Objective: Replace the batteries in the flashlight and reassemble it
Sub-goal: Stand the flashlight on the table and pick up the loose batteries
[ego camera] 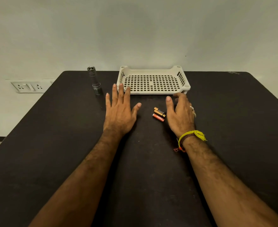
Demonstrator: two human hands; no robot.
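Note:
A grey metal flashlight (94, 81) stands upright on the black table (53, 145), near its far left edge. Three small batteries (159, 114) lie side by side on the table between my hands, two gold-and-black and one orange. My left hand (120, 112) lies flat, palm down, fingers spread, just right of the flashlight and apart from it. My right hand (180, 114) hovers beside the batteries on their right, fingers loosely curled and apart, holding nothing. It wears a ring, and a yellow thread is tied at the wrist.
A white perforated plastic tray (153, 91) sits at the table's far edge, just beyond both hands, with nothing in it. A pale wall rises behind the table, with a socket panel (29, 86) low at the left.

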